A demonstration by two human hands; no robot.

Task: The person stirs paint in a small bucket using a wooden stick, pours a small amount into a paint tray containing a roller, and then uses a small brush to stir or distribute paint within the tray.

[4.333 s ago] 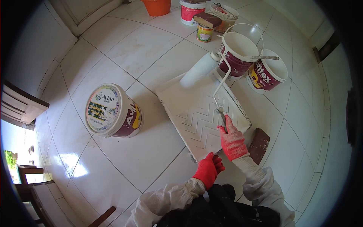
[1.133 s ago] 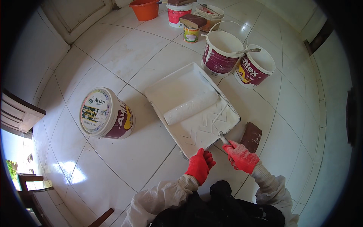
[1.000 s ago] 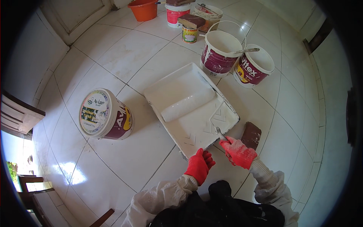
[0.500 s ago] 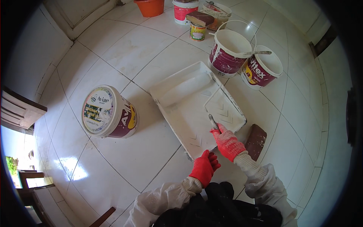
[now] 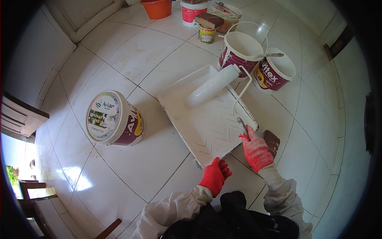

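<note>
In my right hand [image 5: 256, 151], gloved in red, is the handle of a paint roller [image 5: 215, 85]. Its long sleeve, wet with white paint, rests tilted across the far part of a white paint tray [image 5: 217, 137], and its frame reaches past the tray's right rim. My left hand [image 5: 215, 175], also red-gloved, is at the tray's near corner. Its fingers are loosely curled with nothing visible in them, and the thumb lies by the rim. White paint coats the tray floor, where chevron ridges show through.
A lidded paint bucket [image 5: 115, 117] stands left of the tray. Beyond its far right side are two uncovered buckets [image 5: 238, 59], one with a paint-smeared tool across its rim. Farther off sit a small can [image 5: 206, 36] and an orange basin [image 5: 156, 8]. A brown block [image 5: 271, 142] lies beside my right hand.
My right hand has moved right and slightly away from me. The roller has come up into view over the tray's far part, its frame swinging to the right rim. My left hand stays put.
</note>
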